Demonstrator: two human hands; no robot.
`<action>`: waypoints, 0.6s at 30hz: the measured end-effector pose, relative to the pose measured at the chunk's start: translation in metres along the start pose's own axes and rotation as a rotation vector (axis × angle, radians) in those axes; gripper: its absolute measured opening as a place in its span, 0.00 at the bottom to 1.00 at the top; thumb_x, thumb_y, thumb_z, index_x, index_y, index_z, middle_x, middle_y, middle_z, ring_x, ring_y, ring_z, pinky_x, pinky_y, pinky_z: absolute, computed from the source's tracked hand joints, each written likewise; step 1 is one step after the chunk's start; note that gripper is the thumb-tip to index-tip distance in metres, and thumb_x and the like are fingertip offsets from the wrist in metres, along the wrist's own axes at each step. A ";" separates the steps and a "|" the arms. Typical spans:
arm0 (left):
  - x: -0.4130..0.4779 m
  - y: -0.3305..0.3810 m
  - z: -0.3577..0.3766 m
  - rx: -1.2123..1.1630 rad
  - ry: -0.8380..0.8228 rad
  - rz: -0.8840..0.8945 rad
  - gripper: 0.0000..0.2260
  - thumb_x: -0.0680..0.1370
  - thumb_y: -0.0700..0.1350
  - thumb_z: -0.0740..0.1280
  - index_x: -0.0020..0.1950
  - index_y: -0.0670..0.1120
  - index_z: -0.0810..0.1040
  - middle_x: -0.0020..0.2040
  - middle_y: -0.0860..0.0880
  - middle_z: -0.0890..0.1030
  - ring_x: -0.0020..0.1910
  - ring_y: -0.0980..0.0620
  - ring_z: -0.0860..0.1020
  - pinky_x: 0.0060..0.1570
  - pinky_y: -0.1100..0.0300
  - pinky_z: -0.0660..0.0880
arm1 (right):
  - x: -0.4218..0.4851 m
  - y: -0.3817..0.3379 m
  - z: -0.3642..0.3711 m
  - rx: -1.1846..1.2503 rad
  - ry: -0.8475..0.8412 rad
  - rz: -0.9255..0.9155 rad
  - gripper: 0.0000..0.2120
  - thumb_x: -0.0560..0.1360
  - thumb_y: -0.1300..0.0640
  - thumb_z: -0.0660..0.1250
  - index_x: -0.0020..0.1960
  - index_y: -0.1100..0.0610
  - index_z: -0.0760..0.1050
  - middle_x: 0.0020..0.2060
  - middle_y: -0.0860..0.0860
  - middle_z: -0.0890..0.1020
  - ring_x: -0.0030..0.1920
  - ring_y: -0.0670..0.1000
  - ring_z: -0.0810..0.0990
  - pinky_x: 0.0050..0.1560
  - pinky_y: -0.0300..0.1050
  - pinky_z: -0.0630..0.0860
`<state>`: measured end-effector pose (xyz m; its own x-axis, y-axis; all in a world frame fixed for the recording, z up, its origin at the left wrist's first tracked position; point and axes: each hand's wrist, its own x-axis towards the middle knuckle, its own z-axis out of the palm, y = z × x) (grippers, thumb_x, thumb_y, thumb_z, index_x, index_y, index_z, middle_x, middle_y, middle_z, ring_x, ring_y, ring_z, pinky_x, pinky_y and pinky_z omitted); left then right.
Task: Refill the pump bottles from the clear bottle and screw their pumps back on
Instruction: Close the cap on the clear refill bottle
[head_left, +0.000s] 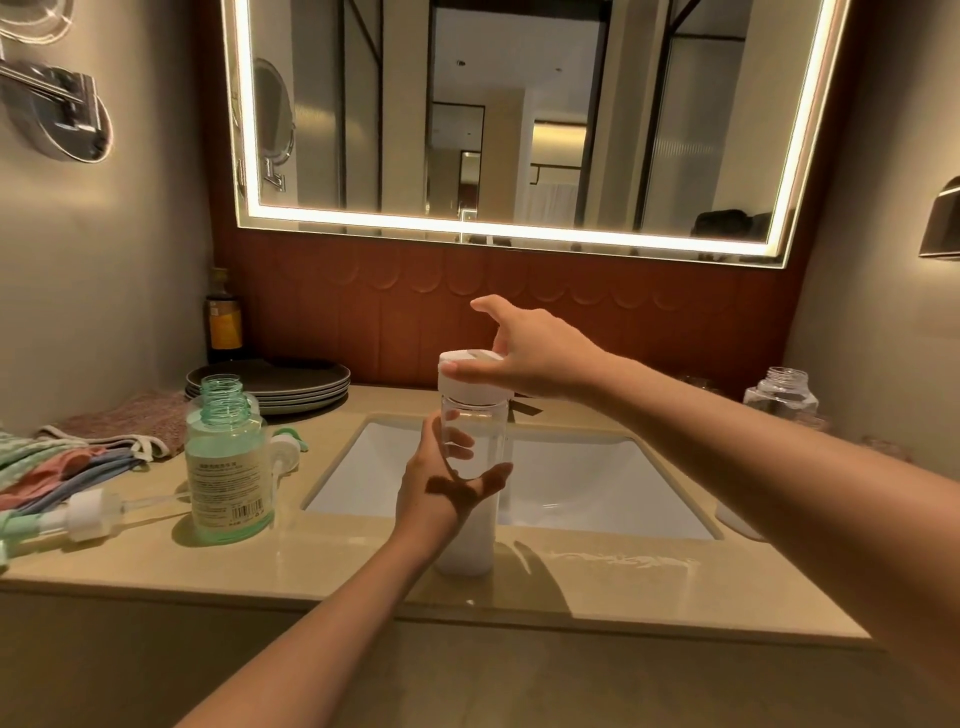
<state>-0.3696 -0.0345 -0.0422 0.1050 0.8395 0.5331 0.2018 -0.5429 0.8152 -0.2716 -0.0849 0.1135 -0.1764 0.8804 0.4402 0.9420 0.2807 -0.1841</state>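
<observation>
My left hand (441, 486) wraps the tall clear bottle (483, 426); my right hand (537, 353) grips its white cap (460, 384). It stands on the beige counter (337, 566) before a white sink (571, 483), under a lit mirror (519, 130).

Dim, warm-toned room. Main source: the lit strip around the mirror (519, 114), blown out to white. Streaked glare on the surface (623, 564). Hard dark shadow across the left hand (441, 483). Wide-angle bending at the edges. Wall fitting (52, 114) at top left is soft and smeared.

The left hand (441, 486) grips the clear bottle (485, 434) upright on the counter (363, 571); the right hand (540, 358) pinches its white cap (462, 382).
</observation>
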 end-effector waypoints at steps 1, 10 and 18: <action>0.001 0.000 0.000 0.004 0.006 -0.008 0.38 0.63 0.62 0.72 0.68 0.53 0.61 0.47 0.62 0.71 0.47 0.62 0.72 0.40 0.69 0.69 | 0.001 0.000 0.000 0.007 0.006 0.011 0.42 0.69 0.33 0.63 0.74 0.53 0.55 0.66 0.54 0.72 0.63 0.55 0.73 0.57 0.49 0.73; -0.002 -0.001 0.000 0.003 0.008 0.018 0.39 0.60 0.66 0.69 0.67 0.55 0.61 0.48 0.63 0.71 0.48 0.61 0.74 0.40 0.69 0.69 | -0.001 0.002 0.003 0.143 -0.059 -0.011 0.37 0.71 0.41 0.67 0.74 0.52 0.56 0.65 0.54 0.73 0.59 0.50 0.73 0.50 0.39 0.69; -0.002 0.001 -0.001 0.005 0.006 0.024 0.43 0.59 0.66 0.68 0.69 0.52 0.60 0.48 0.62 0.71 0.49 0.60 0.74 0.44 0.66 0.72 | 0.002 0.004 -0.003 0.240 -0.198 -0.001 0.34 0.73 0.45 0.67 0.74 0.51 0.56 0.70 0.54 0.67 0.66 0.53 0.69 0.56 0.41 0.66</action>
<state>-0.3711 -0.0369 -0.0427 0.1042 0.8259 0.5541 0.2038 -0.5631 0.8009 -0.2679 -0.0829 0.1161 -0.2519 0.9309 0.2647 0.8514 0.3432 -0.3966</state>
